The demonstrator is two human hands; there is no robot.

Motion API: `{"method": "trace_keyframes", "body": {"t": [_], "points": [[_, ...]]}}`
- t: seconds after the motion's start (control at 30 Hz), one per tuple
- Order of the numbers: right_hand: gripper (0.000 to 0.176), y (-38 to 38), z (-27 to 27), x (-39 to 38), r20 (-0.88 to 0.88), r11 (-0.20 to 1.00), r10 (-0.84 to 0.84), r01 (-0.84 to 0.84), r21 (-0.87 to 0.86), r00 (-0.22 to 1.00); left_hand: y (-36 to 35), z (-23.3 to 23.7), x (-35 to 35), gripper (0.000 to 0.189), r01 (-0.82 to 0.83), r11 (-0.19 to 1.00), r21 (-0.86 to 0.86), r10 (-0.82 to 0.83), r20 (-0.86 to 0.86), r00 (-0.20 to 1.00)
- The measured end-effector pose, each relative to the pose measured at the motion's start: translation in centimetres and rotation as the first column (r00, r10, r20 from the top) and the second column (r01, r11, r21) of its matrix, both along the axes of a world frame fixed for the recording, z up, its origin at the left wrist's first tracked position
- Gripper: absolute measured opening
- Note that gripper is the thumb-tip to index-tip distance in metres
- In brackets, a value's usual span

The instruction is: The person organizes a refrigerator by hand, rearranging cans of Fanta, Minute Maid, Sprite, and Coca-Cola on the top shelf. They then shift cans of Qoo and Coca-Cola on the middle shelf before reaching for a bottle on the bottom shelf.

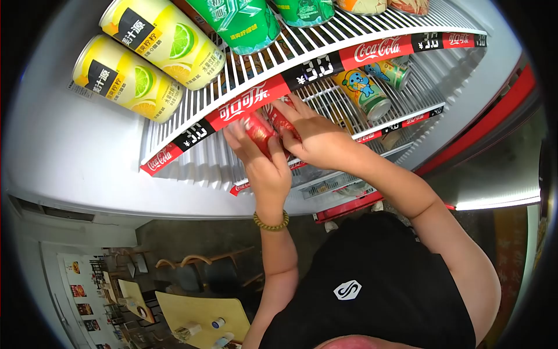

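Note:
Inside a drinks fridge, both my hands reach in under the upper shelf's red price strip (372, 51). My left hand (264, 171), with a braided bracelet (271, 221) at the wrist, is closed around a red can (259, 132) that is slightly blurred. Close beside it, my right hand (319, 136) has its fingers wrapped round a second red can (281, 120). The two cans are tilted side by side at the front of the lower shelf, their far ends partly hidden by the strip and my fingers.
Yellow lemon drink cans (131, 78) and green drink containers (237, 26) stand on the upper wire shelf. Cartoon-printed cans (361, 93) sit on the shelf below, to the right. The open fridge door (482, 125) is at right. Behind me are tables (203, 311) and chairs.

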State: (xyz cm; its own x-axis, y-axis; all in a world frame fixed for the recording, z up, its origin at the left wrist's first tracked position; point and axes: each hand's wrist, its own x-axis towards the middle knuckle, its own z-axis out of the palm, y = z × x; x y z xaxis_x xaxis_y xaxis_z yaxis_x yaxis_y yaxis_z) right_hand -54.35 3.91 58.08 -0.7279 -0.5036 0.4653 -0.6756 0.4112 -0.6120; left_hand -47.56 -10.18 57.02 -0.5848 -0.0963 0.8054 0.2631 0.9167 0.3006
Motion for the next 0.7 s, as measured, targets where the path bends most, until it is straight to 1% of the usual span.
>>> {"method": "trace_keyframes", "body": {"t": [0.03,0.07,0.1,0.13,0.17,0.2,0.23,0.27,0.3,0.33,0.4,0.43,0.5,0.53,0.6,0.63,0.67,0.7], "points": [[0.065,0.1,0.0,0.0,0.005,1.000,-0.003,0.003,-0.007,1.000,0.3,-0.4,0.2,0.076,-0.046,0.996,0.080,0.045,0.016,0.999],[0.064,0.3,0.0,0.0,-0.031,0.999,0.019,-0.020,-0.028,0.999,0.2,-1.3,0.2,0.083,-0.083,0.996,-0.018,0.083,0.013,0.996],[0.064,0.5,-0.1,0.0,-0.068,0.998,0.041,-0.045,-0.047,0.997,-0.1,-1.8,0.4,0.083,-0.083,0.996,-0.023,0.083,0.015,0.996],[0.064,0.5,-0.3,-0.1,-0.067,0.998,0.043,-0.047,-0.049,0.997,-0.4,-2.3,0.7,0.084,-0.076,0.996,-0.048,0.079,0.081,0.994],[0.066,0.6,-0.5,-0.4,-0.118,0.997,0.059,-0.065,-0.052,0.991,-0.4,-2.1,0.8,0.086,-0.069,0.995,-0.072,0.079,0.144,0.986],[0.068,0.5,-0.6,-0.5,-0.168,0.995,0.075,-0.085,-0.053,0.983,-0.1,-1.7,0.7,0.091,-0.101,0.991,-0.086,0.111,0.117,0.987],[0.068,0.4,-0.5,-0.4,-0.170,0.994,0.083,-0.093,-0.053,0.982,0.4,-1.3,0.8,0.091,-0.108,0.990,-0.086,0.118,0.115,0.986],[0.067,0.4,-0.3,-0.4,-0.221,0.992,0.091,-0.109,-0.069,0.971,1.0,-1.0,0.9,0.094,-0.097,0.984,0.147,0.085,0.089,0.992],[0.066,0.5,0.0,-0.3,-0.272,0.989,0.096,-0.123,-0.085,0.957,1.2,-0.7,1.0,0.097,-0.072,0.926,0.370,0.055,0.054,0.997],[0.066,0.7,0.3,-0.1,-0.276,0.988,0.097,-0.126,-0.087,0.956,1.0,-0.6,0.9,0.097,-0.072,0.927,0.369,0.057,0.050,0.997],[0.063,1.1,0.7,0.6,-0.403,0.997,0.044,-0.018,0.069,0.914,-0.3,-0.1,1.0,0.109,-0.048,0.899,0.435,-0.035,0.181,0.983],[0.063,1.2,0.6,0.7,-0.405,0.998,0.039,-0.016,0.060,0.914,-0.9,0.2,0.8,0.109,-0.046,0.903,0.426,-0.035,0.181,0.983],[0.063,1.9,0.2,0.8,-0.484,0.996,-0.048,0.075,0.038,0.874,-2.1,0.8,0.5,0.094,-0.007,0.915,0.404,-0.113,0.273,0.955],[0.067,2.0,-0.5,1.0,-0.470,0.996,-0.088,0.092,-0.016,0.878,-2.7,1.5,0.4,0.094,-0.008,0.916,0.400,-0.111,0.272,0.956],[0.065,2.5,-0.9,1.0,-0.458,0.996,-0.091,0.089,-0.027,0.884,-3.6,2.8,0.1,0.076,-0.045,0.914,0.404,-0.178,0.498,0.849],[0.062,2.7,-1.0,1.0,-0.446,0.996,-0.094,0.088,-0.035,0.890,-3.7,2.6,-0.3,0.076,-0.042,0.914,0.403,-0.181,0.498,0.848],[0.062,2.9,-0.9,0.9,-0.444,0.995,-0.098,0.092,-0.036,0.891,-3.9,2.3,-0.6,0.067,-0.004,0.929,0.370,-0.182,0.464,0.867],[0.061,3.1,-0.8,0.8,-0.444,0.998,-0.068,0.067,-0.018,0.893,-3.9,2.1,-0.7,0.059,0.032,0.941,0.337,-0.185,0.431,0.883]]}}
